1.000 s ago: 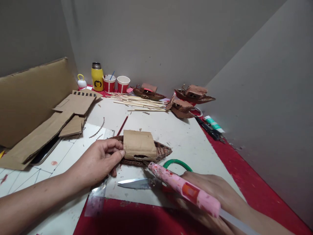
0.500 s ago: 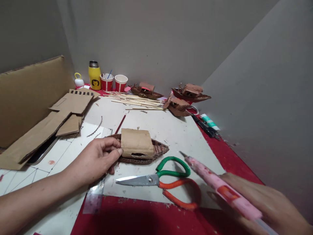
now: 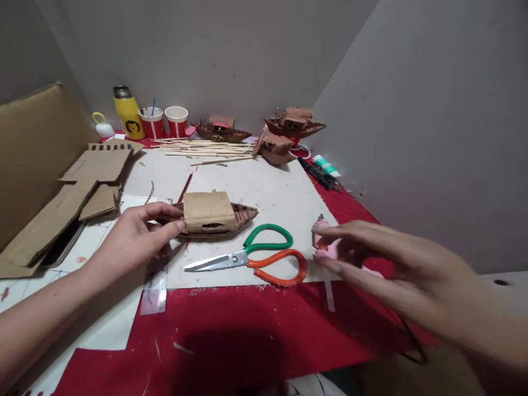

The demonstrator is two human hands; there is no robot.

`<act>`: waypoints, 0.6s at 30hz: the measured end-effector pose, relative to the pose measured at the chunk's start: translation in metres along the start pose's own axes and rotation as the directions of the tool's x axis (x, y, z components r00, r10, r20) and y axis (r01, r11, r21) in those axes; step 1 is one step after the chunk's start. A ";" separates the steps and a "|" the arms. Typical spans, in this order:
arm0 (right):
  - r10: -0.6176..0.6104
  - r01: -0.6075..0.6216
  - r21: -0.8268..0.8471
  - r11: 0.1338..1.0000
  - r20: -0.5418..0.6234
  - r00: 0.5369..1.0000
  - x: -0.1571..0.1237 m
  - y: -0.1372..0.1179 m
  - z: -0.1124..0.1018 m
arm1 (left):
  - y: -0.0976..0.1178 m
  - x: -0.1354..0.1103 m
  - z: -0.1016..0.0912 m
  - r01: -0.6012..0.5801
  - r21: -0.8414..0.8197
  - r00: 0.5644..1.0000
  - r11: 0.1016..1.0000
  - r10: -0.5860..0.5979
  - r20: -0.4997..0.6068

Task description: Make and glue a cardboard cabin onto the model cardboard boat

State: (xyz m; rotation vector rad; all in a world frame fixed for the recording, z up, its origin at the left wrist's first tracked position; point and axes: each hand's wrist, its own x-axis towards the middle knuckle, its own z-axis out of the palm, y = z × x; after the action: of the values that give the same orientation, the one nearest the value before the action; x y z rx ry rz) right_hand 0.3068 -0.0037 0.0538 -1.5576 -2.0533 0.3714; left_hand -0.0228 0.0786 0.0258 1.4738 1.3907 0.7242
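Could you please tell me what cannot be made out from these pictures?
Head view: tan-roofed model boat, left end partly hidden by the left hand.
Head view: pink tool, largely hidden by the right hand; whether the grip is closed on it is unclear.
Head view: dark flat device, partly covered by cardboard pieces.
Head view: green-and-white tube, any print too small to read.
Head view: right forearm, cut off by the right edge.

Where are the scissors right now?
In the head view, the scissors lie near the middle, just in front of the tan-roofed boat and left of the right hand.
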 end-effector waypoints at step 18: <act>0.315 -0.685 0.610 0.399 0.610 0.727 0.073 -0.055 0.107 | -0.018 -0.005 0.029 0.190 -0.181 0.969 0.965 -0.155 0.191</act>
State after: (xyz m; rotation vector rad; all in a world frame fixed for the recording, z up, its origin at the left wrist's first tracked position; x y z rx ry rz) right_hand 0.1883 0.0597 0.0117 -1.4844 -1.1549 1.7580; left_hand -0.0052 0.0647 -0.0006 1.2125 1.2561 0.5888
